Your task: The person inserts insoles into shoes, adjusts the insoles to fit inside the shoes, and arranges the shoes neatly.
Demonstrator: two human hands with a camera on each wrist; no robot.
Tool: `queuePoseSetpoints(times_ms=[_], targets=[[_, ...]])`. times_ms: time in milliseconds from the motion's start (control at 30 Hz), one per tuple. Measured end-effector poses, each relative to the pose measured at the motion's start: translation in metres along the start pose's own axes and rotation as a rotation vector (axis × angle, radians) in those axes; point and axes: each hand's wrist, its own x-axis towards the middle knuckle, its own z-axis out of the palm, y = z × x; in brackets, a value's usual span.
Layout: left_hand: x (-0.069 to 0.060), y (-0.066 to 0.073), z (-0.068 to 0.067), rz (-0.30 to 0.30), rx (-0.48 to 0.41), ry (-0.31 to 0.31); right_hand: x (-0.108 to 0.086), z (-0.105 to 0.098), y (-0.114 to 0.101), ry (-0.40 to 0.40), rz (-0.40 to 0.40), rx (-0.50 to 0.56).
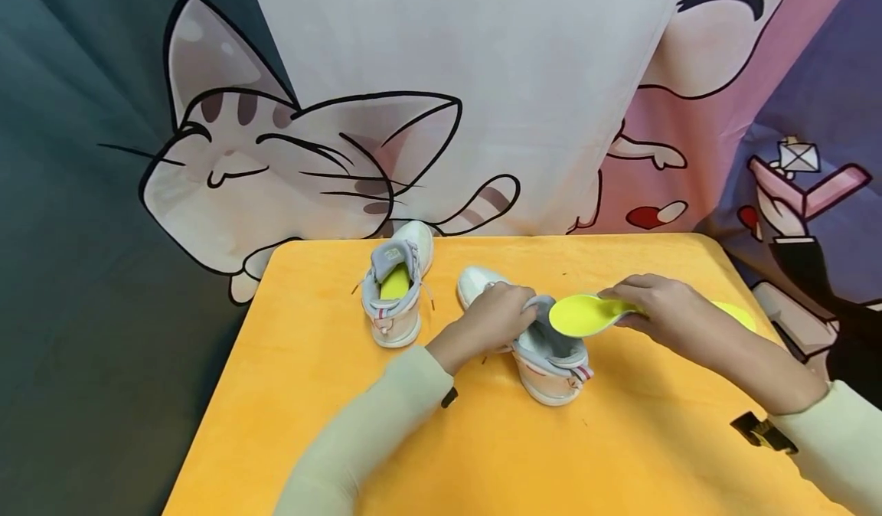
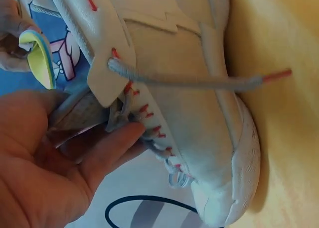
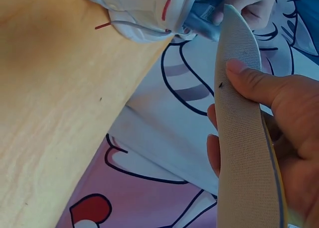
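A white sneaker (image 1: 547,382) stands on the table with its heel toward me and its collar open. My left hand (image 1: 499,317) grips its tongue (image 2: 82,113), thumb and fingers on either side, beside the laces. My right hand (image 1: 664,313) pinches a yellow-green insole (image 1: 582,315) around its middle, one end over the sneaker's opening and the other sticking out behind the hand. In the right wrist view the insole's underside (image 3: 244,133) is grey woven fabric, with the thumb pressed on it. The inside of the sneaker is only partly visible.
The matching sneaker (image 1: 396,328) stands farther left near the back edge, with a yellow-green insole (image 1: 396,282) inside it. Both stand on a yellow-covered table (image 1: 310,424). A cartoon-printed curtain (image 1: 482,80) hangs directly behind the table.
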Motion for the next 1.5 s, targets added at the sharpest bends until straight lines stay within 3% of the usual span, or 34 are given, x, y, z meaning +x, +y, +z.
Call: queuePoseSetpoints(times_ms=[233, 367, 500, 667, 900, 1100, 1300, 1500], targets=[[-0.005, 0.007, -0.003, -0.086, -0.111, 0.112, 0.000, -0.005, -0.002, -0.013, -0.012, -0.015], [-0.006, 0.015, -0.008, -0.114, -0.121, 0.190, 0.003, -0.016, 0.002, -0.022, -0.024, -0.023], [-0.002, 0.022, -0.011, -0.180, -0.114, 0.236, 0.010, -0.026, 0.007, -0.054, -0.001, -0.043], [0.005, 0.019, -0.005, -0.256, -0.134, 0.238, 0.022, -0.029, 0.009, -0.132, 0.017, -0.094], [0.010, 0.013, 0.000, -0.312, -0.246, 0.209, 0.030, -0.012, 0.010, -0.138, -0.066, -0.138], [0.010, 0.009, -0.003, -0.296, -0.289, 0.171, 0.039, -0.006, 0.002, -0.189, -0.086, -0.196], [0.010, 0.007, -0.005, -0.292, -0.297, 0.200, 0.052, 0.001, -0.008, -0.228, -0.137, -0.256], [0.012, 0.007, -0.003, -0.305, -0.308, 0.188, 0.060, 0.019, -0.017, -0.264, -0.123, -0.312]])
